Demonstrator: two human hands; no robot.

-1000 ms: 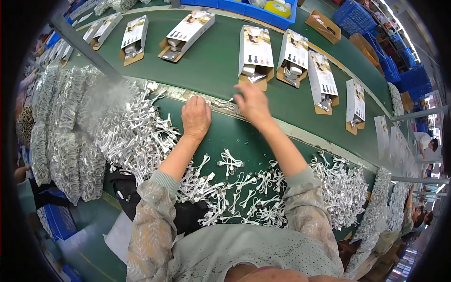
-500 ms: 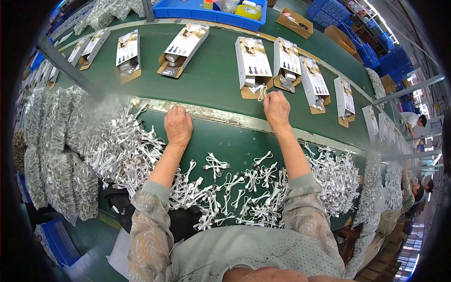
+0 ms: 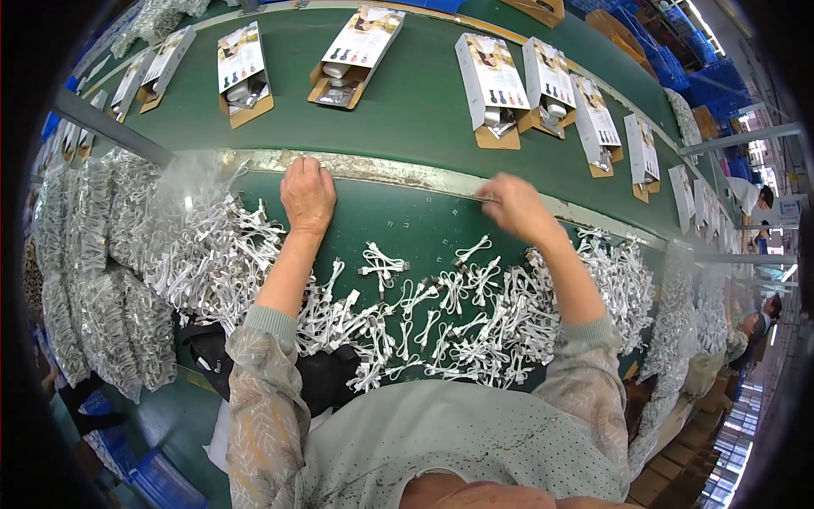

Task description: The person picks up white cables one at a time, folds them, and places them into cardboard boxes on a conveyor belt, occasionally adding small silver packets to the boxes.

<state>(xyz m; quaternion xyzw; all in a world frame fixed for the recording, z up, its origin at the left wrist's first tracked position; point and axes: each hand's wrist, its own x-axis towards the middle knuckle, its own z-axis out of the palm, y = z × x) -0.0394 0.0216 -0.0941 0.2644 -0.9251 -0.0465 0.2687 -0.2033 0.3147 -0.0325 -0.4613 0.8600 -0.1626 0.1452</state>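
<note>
My left hand (image 3: pixel 307 195) is closed, its knuckles up, at the worn metal rail (image 3: pixel 390 174) between the bench and the belt. What its fingers hold, if anything, is hidden. My right hand (image 3: pixel 521 208) hovers over the near side of the rail, blurred by motion, fingers loosely bent and apart with no cable visible in them. Beyond it stands an open printed box (image 3: pixel 492 76), its brown flap facing me and a white part and a clear bag showing inside. Short white bundled cables (image 3: pixel 454 293) lie loose between my forearms.
Bigger heaps of white cables flank them on the left (image 3: pixel 208 271) and right (image 3: pixel 619 288). Clear bags of cables (image 3: pixel 110 314) are stacked far left. More open boxes (image 3: pixel 356 51) line the green belt (image 3: pixel 407 110). A slanting metal post (image 3: pixel 110 127) rises at left.
My right hand has drawn back from the open box toward the bench, and the white cable loop at its fingers is no longer there. My left hand stays at the rail. The view has shifted.
</note>
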